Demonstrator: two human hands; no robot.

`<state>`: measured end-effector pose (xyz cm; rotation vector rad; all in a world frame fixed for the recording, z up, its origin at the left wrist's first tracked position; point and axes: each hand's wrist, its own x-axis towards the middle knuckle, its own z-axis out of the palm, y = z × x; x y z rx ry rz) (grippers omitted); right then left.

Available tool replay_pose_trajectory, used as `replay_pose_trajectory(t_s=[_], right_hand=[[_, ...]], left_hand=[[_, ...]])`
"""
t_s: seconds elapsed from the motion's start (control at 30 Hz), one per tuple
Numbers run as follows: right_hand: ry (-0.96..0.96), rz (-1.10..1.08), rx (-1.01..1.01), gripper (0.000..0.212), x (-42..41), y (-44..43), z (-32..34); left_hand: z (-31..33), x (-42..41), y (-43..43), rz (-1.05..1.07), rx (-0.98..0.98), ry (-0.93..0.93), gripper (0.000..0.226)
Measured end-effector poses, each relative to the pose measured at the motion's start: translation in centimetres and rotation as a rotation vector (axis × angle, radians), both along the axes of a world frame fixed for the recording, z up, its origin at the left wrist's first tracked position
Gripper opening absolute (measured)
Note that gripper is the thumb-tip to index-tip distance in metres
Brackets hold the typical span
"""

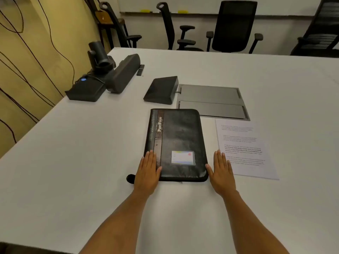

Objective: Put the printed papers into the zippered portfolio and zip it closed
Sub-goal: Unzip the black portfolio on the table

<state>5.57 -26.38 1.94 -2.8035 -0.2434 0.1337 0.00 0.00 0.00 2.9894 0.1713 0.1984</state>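
Note:
A black zippered portfolio [180, 136] lies closed on the white table [73, 162], its "PortFolio" spine strip on the left and a small card window near the front. My left hand [148, 171] lies flat with straight fingers on the portfolio's front left corner. My right hand [222, 171] lies flat on the table, its thumb touching the portfolio's front right corner. The printed papers [245, 149] lie flat on the table just right of the portfolio, beside my right hand. A small black loop or pull [130, 178] sticks out left of my left hand.
A dark wedge-shaped console [161, 89] and a grey flush cable hatch [212, 102] lie behind the portfolio. A camera [100, 55], soundbar [124, 75] and black box [85, 90] stand at the far left. Office chairs [233, 26] line the far edge.

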Motion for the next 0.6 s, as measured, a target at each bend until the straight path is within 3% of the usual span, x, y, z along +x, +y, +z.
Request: replay_pose_trajectory(t_s=[0.17, 0.43, 0.5, 0.6], right_hand=[[0.042, -0.012, 0.015, 0.088, -1.9, -0.2, -1.8], [0.111, -0.012, 0.033, 0.061, -3.5, -0.1, -2.9], [0.123, 0.006, 0.035, 0.068, -3.7, 0.0, -3.2], [0.125, 0.009, 0.021, 0.098, -4.0, 0.0, -4.0]], left_hand=[[-0.7, -1.7, -0.7, 0.032, -0.049, 0.056, 0.07], [-2.3, -4.0, -1.3, 0.046, -0.109, 0.057, 0.061], [-2.9, -4.4, -1.2, 0.056, -0.092, 0.018, 0.058], [-3.1, -4.4, -1.2, 0.057, -0.061, 0.011, 0.058]])
